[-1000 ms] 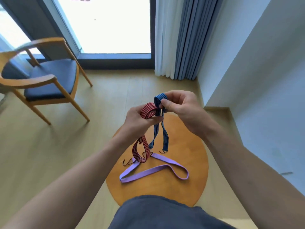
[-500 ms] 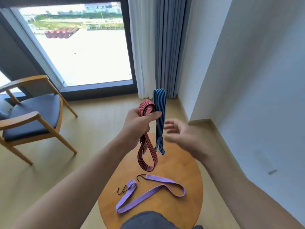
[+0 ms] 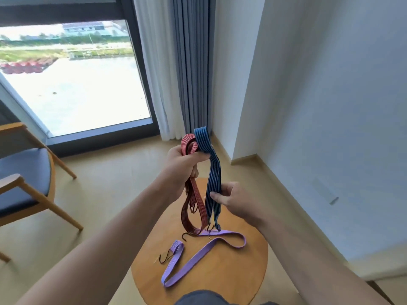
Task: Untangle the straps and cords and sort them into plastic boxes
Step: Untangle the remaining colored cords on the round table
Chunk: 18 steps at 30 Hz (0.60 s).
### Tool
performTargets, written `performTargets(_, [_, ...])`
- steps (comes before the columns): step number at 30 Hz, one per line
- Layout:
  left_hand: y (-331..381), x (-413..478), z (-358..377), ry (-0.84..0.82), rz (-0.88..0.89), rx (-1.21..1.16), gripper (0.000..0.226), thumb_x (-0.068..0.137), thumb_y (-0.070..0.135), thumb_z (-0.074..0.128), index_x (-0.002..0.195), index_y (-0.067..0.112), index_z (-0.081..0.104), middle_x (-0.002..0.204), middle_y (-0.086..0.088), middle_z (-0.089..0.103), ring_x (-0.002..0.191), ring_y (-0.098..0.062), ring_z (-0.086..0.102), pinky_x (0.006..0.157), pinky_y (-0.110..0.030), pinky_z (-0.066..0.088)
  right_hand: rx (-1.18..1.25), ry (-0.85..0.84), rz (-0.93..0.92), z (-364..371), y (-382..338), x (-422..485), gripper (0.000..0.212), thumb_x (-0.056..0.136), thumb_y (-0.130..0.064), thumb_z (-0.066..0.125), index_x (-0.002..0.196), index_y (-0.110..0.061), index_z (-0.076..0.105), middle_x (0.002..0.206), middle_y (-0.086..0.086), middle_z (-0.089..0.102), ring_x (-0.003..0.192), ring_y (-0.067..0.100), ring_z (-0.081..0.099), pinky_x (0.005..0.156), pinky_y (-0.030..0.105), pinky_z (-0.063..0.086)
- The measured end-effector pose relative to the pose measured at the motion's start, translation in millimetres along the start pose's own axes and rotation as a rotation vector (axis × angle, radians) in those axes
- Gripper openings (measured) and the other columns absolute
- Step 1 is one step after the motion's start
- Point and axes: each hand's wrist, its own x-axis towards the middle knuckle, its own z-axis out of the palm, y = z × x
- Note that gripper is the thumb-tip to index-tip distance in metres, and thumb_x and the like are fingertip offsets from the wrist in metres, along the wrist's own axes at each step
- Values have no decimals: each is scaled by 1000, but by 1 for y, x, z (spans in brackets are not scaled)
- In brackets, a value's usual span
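A left hand (image 3: 182,166) grasps red strap (image 3: 193,208) and blue strap (image 3: 211,181) above the desk (image 3: 242,271); right hand (image 3: 235,201) fingers pinch the blue strap; purple strap (image 3: 198,258) lies below.

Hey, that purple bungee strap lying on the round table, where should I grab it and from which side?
Pinch the purple bungee strap on its long straight run, coming from above on the near side. It lies flat there with bare table around it, while its far end sits beneath the hooks of the hanging red bungee strap and blue bungee strap, likely to snag.
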Motion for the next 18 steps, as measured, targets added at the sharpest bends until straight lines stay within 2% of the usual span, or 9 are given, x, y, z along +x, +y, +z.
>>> performTargets(1, [-6,-4,-2,-2,-26,0,41,88,0,72,56,25,66,44,4,36,40,-12,32,47,-26,35,33,8,9,4,0,-10,14,98,-8,59,104,-11,72,99,6,77,95,18,73,80,22,57])
performTargets(3, [-18,-13,-3,13,-72,44,42,86,4,76,54,25,59,44,6,35,39,-10,32,44,-23,35,146,64,49,10,-1,-30,14,100,-7,55,106,-3,67,97,14,76,92,24,74,82,28,59])
performTargets(5, [-32,-22,-4,73,-131,131,32,84,10,79,63,22,59,45,8,38,37,-7,34,40,-19,35,264,164,108,12,-1,-50,17,101,-11,53,106,1,64,85,14,73,83,28,73,82,36,60])
performTargets(7, [-46,-31,-3,108,-157,174,13,85,13,80,77,16,70,54,4,47,34,-5,36,38,-16,34,299,252,160,8,-2,-72,19,101,-15,53,104,2,63,75,9,68,73,27,67,76,37,60])
performTargets(8, [-53,-35,0,91,-158,183,7,85,15,81,82,15,74,59,1,50,35,-5,37,39,-17,36,257,278,171,4,-4,-83,17,101,-16,54,101,-1,62,72,8,65,70,25,64,72,36,59])
performTargets(10, [-63,-45,10,28,-143,246,10,83,23,83,81,17,75,62,0,55,38,-5,40,43,-22,40,123,276,170,-3,-8,-105,15,97,-21,63,95,-6,59,72,7,59,66,22,59,63,31,55])
performTargets(13, [-71,-60,33,-47,-70,315,18,77,37,85,78,22,75,58,10,58,46,-5,46,53,-31,44,29,280,194,-11,-10,-133,35,81,-21,82,104,-4,61,72,1,55,62,16,54,56,24,49])
performTargets(15, [-71,-68,49,-112,-9,287,17,72,40,85,84,32,76,61,14,64,51,-2,52,56,-27,46,-77,351,201,-18,-10,-151,38,77,-16,85,104,-6,61,72,-2,55,62,12,53,56,27,48])
performTargets(18, [-69,-82,82,-363,94,362,50,62,31,91,104,52,74,90,25,75,80,5,68,70,-15,52,-308,446,165,-34,-8,-181,24,80,-16,78,92,-9,58,71,-2,53,59,11,50,59,34,44])
